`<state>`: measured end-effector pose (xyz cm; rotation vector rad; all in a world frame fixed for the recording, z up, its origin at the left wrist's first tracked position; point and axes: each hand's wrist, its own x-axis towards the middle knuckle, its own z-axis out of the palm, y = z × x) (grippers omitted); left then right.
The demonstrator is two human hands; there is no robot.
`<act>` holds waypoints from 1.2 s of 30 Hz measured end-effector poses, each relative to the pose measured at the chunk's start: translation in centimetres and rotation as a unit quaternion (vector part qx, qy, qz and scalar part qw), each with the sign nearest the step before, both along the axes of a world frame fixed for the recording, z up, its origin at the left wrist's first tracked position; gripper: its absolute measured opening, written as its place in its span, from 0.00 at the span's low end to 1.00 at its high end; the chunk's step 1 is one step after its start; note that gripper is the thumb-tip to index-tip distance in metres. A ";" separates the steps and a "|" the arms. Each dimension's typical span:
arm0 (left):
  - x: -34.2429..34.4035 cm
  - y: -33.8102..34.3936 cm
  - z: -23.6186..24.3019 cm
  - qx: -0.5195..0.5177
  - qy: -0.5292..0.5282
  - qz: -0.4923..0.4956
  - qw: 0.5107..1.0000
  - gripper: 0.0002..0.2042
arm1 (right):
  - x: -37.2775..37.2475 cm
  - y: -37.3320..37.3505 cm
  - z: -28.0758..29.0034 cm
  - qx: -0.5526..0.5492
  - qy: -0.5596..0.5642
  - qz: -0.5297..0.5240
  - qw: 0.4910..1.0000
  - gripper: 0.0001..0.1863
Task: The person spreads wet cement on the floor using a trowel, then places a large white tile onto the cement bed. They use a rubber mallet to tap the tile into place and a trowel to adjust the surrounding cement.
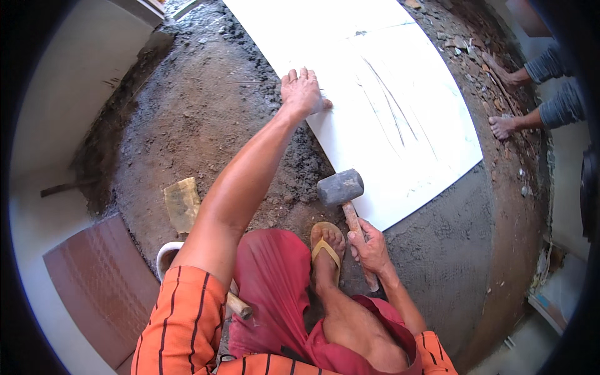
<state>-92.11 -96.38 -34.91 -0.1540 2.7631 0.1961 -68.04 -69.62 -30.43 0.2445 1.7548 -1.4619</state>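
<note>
My left hand [301, 94] reaches forward and rests at the left edge of a large white tile [406, 81], fingers stretched out and thumb on its surface. A thin straight line, a string or wire, runs from the left up to this hand; whether the hand touches it I cannot tell. My right hand [370, 250] is closed around the wooden handle of a rubber mallet [340, 187]. The dark mallet head is raised near the tile's closest corner, apparently just above it. Dark scratch-like lines mark the white surface.
Grey mortar [437, 219] spreads at the tile's near right, with rough soil [194, 119] at left. A reddish-brown tile [100, 281] leans by the left wall. A yellowish piece [182, 203] and a white bucket rim [165, 255] are nearby. Another person's feet [502, 127] stand at right.
</note>
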 end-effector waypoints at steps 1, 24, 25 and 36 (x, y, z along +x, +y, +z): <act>-0.2 0.1 -0.1 -0.009 -0.005 0.004 1.000 0.51 | -0.4 -0.4 -0.1 -0.011 -0.002 0.021 1.000 0.23; -0.4 0.7 -0.5 0.016 -0.009 0.058 0.998 0.49 | 0.4 -2.7 -2.7 -0.028 0.061 0.213 0.975 0.24; 0.0 0.9 -0.5 0.007 0.023 0.047 0.999 0.46 | 0.8 -2.7 -3.1 -0.016 0.044 0.232 0.972 0.24; -2.5 -7.4 -0.9 0.238 0.266 0.247 0.901 0.17 | 2.7 -3.2 -4.2 0.109 0.233 0.347 0.902 0.27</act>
